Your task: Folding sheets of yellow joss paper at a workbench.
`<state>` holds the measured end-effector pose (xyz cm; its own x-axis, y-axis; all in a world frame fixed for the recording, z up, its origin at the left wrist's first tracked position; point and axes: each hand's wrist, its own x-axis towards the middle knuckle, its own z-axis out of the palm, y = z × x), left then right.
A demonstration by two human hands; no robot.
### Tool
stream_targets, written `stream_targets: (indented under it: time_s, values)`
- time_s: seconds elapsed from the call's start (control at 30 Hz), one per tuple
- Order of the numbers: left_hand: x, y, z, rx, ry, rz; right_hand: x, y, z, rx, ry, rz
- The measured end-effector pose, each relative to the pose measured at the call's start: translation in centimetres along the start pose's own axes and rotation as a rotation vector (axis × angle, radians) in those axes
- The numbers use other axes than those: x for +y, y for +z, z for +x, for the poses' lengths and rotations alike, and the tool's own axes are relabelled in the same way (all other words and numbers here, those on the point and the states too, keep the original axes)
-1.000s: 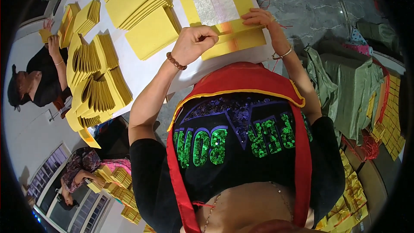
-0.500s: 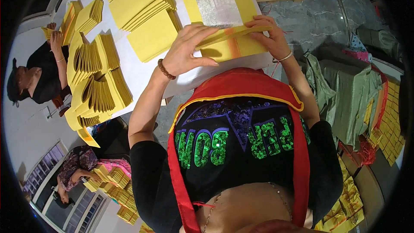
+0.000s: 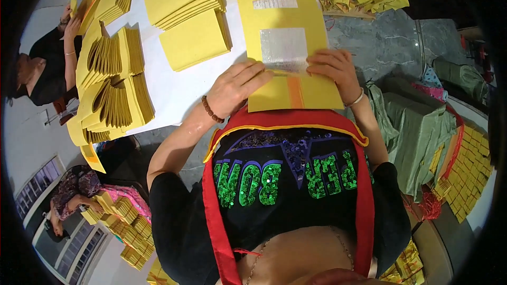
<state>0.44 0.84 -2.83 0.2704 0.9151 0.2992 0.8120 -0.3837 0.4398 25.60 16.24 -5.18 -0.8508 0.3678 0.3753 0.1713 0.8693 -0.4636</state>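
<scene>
A long sheet of yellow paper (image 3: 285,17) with silver patches lies at the table's near edge. Across it, between my hands, runs a raised fold. The near yellow flap (image 3: 322,93), crossed by an orange band, reaches down to my red apron. My left hand (image 3: 237,87) is closed on the left end of the fold, its thumb hidden. At the right end my right hand (image 3: 335,74) grips the fold with bent fingers, slightly blurred. The silver patch (image 3: 283,47) nearest me lies just beyond the fold.
Stacked yellow paper (image 3: 195,42) and fanned bundles (image 3: 113,82) cover the table's left side. At the far left a co-worker (image 3: 50,66) handles yellow paper; another person (image 3: 74,190) is by yellow packets (image 3: 132,235). A green wrapped bale (image 3: 414,126) stands to the right.
Both hands have drawn the fold nearer to me. The raised strip between them has come down, and the flap with the orange band now hangs closer to my apron.
</scene>
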Motion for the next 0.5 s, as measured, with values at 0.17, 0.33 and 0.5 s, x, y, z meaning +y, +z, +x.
stream_targets:
  time_s: [0.17, 0.33, 0.5]
  values:
    - [-0.6, 0.4, 0.4, 0.068, -0.267, -0.274, 0.6, 0.3, 0.2, -0.112, 0.066, 0.163]
    - [-1.7, 1.2, 2.2, 0.131, -0.675, -0.551, -0.8, 0.9, 1.4, 0.024, 0.704, 0.685]
    - [-3.1, 1.7, 3.5, 0.121, -0.824, -0.768, -1.1, 1.4, 2.7, 0.208, 0.709, 0.825]
